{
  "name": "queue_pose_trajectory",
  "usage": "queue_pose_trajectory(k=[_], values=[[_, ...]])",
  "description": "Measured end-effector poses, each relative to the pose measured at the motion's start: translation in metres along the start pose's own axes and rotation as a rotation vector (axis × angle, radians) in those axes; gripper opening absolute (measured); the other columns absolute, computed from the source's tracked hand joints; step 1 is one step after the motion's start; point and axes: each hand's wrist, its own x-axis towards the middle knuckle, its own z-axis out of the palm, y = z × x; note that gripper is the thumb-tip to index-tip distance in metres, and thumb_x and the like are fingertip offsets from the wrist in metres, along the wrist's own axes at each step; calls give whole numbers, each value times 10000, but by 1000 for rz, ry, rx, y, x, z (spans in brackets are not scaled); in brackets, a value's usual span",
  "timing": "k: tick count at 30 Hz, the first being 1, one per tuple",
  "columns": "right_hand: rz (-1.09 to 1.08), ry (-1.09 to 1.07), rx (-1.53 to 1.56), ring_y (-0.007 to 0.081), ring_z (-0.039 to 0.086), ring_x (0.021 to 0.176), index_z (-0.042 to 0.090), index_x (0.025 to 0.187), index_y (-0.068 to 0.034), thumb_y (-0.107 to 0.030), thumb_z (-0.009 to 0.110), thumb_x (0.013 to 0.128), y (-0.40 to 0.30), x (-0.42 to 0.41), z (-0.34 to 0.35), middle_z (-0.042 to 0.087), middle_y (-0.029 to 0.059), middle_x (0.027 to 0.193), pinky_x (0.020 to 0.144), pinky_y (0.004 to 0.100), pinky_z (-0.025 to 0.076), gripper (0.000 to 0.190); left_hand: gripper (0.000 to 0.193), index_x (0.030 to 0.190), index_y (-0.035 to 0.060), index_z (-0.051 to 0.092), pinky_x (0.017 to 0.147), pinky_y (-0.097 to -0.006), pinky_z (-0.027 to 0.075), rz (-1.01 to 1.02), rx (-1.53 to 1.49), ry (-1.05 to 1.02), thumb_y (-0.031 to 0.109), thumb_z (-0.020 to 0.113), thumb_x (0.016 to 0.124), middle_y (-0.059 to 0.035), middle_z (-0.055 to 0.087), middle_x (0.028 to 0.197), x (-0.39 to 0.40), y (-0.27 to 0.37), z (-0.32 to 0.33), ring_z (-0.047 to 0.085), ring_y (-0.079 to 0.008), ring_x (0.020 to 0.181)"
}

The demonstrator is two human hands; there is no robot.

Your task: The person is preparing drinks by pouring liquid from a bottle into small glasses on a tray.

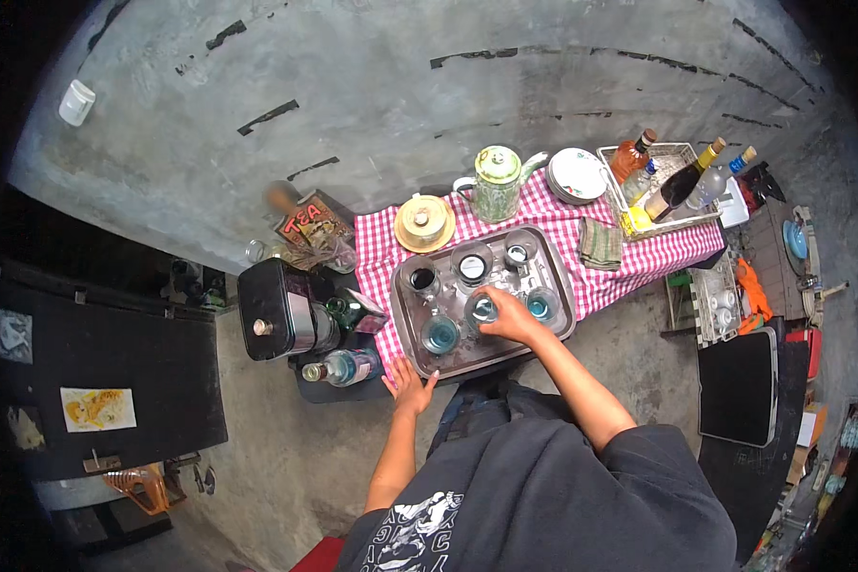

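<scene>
A metal tray lies on a pink checkered tablecloth, with several drinking glasses in two rows. My right hand grips a clear glass at the middle of the near row. To its right stands a glass with blue liquid, to its left another glass with blue liquid. The far row has a glass with dark contents and two more glasses. My left hand rests with spread fingers at the tray's near left corner, holding nothing.
Behind the tray stand a lidded yellow dish, a green enamel pot and stacked plates. A folded cloth and a basket of bottles are at the right. A black container and a bottle stand left.
</scene>
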Motion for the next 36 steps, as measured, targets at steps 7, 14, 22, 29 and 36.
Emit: queue_pose_trajectory(k=[7,14,22,29,36], values=[[-15,8,-10,340,589,1093,530,1187,-45,-94,749,623,-2,-1,2,614,185,1125,943,383,453,608,1010,1511,-42,0,1125,-566,-134,17,-1,-10,699,331,908,-194,-143,1589,-1,1,-3,-189,-338,1459],[20,36,-40,347,595,1075,546,1155,-54,-115,729,626,-8,-1,6,623,180,1113,923,390,464,563,1000,1515,-35,44,1124,-580,-132,37,-27,69,704,329,904,-202,-78,1597,0,-6,6,-161,-349,1464],[25,54,-103,307,600,1095,550,1184,-62,-115,744,638,-1,-1,11,629,151,1142,938,365,462,582,999,1516,-32,40,1129,-573,-127,45,-28,62,698,340,903,-182,-97,1600,0,-5,5,-154,-338,1468],[50,84,-98,301,612,1079,544,1191,-65,-109,765,641,-7,-4,13,639,165,1115,928,349,465,594,1008,1519,-20,7,1131,-555,-133,23,-48,26,709,328,902,-177,-123,1597,-3,-2,-1,-167,-331,1466],[4,70,-135,298,612,1080,551,1179,-49,-118,756,647,-13,-2,13,640,157,1120,931,345,462,575,999,1530,16,12,1135,-564,-121,49,-65,91,707,352,893,-153,-105,1606,-2,-5,3,-160,-305,1472]])
